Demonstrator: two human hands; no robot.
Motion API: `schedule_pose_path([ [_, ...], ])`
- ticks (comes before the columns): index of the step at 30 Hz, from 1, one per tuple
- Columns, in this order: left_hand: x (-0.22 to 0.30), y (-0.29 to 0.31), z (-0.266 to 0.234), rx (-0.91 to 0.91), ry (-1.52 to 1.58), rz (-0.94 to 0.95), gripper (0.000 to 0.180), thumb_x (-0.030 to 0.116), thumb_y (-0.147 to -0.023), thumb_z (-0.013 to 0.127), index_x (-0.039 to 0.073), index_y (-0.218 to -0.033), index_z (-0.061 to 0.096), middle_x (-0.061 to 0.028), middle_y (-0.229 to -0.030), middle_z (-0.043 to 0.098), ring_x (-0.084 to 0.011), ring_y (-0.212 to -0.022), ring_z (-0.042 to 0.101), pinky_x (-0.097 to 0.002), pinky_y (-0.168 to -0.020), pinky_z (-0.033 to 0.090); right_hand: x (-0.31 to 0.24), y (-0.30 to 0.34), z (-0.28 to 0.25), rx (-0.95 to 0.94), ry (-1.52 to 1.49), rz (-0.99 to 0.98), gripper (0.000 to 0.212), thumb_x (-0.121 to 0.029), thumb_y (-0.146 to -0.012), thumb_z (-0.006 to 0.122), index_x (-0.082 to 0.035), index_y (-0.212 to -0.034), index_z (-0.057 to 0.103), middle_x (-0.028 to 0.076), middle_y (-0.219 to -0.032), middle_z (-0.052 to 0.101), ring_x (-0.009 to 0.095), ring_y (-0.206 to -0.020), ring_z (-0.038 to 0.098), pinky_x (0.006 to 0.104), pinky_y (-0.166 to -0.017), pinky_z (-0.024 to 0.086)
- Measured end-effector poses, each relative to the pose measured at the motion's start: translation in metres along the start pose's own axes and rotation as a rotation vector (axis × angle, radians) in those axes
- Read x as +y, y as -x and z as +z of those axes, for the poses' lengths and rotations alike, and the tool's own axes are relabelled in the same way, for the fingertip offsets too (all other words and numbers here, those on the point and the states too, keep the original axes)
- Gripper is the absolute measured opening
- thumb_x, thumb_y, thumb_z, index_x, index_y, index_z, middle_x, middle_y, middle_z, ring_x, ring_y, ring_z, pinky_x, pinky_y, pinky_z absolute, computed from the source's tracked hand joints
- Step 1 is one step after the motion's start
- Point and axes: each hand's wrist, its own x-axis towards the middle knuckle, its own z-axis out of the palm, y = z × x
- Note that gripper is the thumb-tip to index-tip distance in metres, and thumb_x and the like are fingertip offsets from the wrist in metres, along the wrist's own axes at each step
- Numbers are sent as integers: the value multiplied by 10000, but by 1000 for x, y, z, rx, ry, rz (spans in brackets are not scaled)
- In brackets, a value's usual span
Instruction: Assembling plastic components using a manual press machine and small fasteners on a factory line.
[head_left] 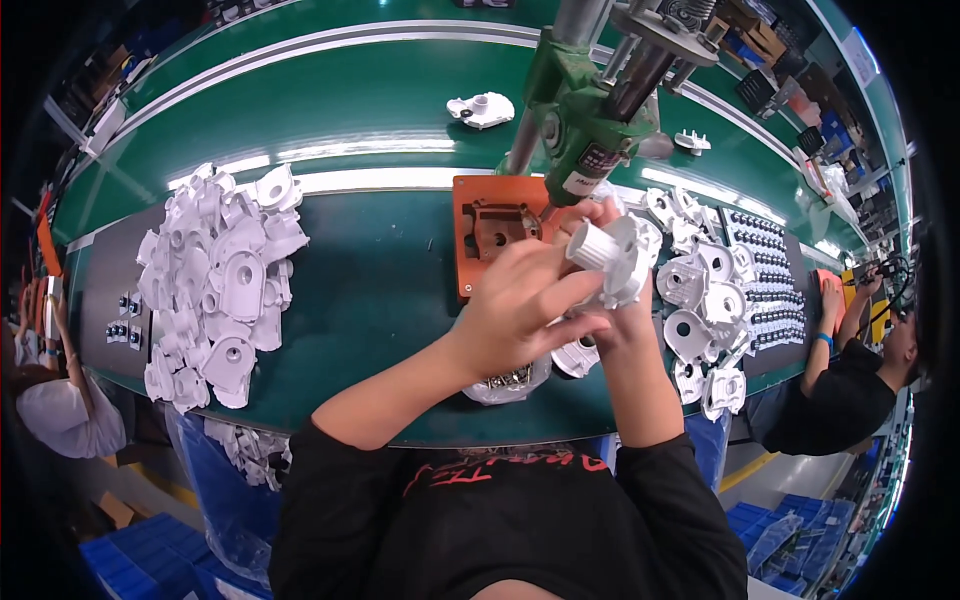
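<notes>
Between my hands, in front of the green press, is a white plastic housing with a round tubular neck pointing left. My left hand closes on its near left side, fingers curled by the neck. From behind and below, my right hand grips the same housing, with fingertips showing above it; the housing hides much of that hand. Just left of the housing lies an orange fixture block with a dark shaped recess. Below my hands are a clear bag of small metal parts and another white housing.
A heap of white housings covers the bench's left side; more housings lie at right beside rows of small dark-and-white parts. One white piece lies on the green belt beyond. A person works at far right, another at far left.
</notes>
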Motion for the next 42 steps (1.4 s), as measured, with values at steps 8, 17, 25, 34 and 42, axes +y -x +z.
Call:
schedule_pose_path([
  [8, 15, -26, -49, -102, -26, -214, 267, 62, -752, 693, 18, -961, 534, -119, -792, 633, -260, -670, 651, -349, -575, 515, 15, 9, 22, 387, 524, -229, 429, -427, -972, 353, -48, -1099, 508, 80, -1025, 587, 181, -938, 573, 325, -877, 441],
  [17, -43, -8, -55, -586, -625, -199, 93, 92, -758, 586, 75, -825, 524, -74, -771, 610, -275, -678, 623, -389, -549, 488, -15, 39, -11, -255, 1847, -356, 136, -27, -735, 663, -33, -869, 642, 71, -871, 597, 222, -822, 543, 307, -766, 425],
  [25, -57, 2, -15, -571, -724, -4, 133, 176, -736, 590, 118, -855, 584, -136, -792, 621, -265, -787, 645, -357, -689, 526, -6, 40, -10, -434, 1995, -419, 122, -42, -709, 686, -45, -819, 633, 80, -782, 584, 258, -761, 545, 352, -709, 435],
  [34, -63, 17, -14, -406, -665, 20, 159, 145, -755, 582, 103, -908, 579, -191, -953, 642, -300, -914, 653, -398, -803, 530, -75, -36, -115, 293, 2459, -464, 136, -121, -739, 628, -20, -827, 651, 136, -826, 605, 319, -839, 577, 401, -740, 476],
  [42, -62, 21, -16, -422, -600, -41, 146, 132, -748, 591, 98, -889, 590, -207, -998, 631, -313, -953, 639, -409, -818, 519, -65, -53, -134, 400, 2678, -416, 96, -142, -731, 618, -49, -757, 628, 136, -842, 596, 328, -874, 573, 420, -740, 474],
])
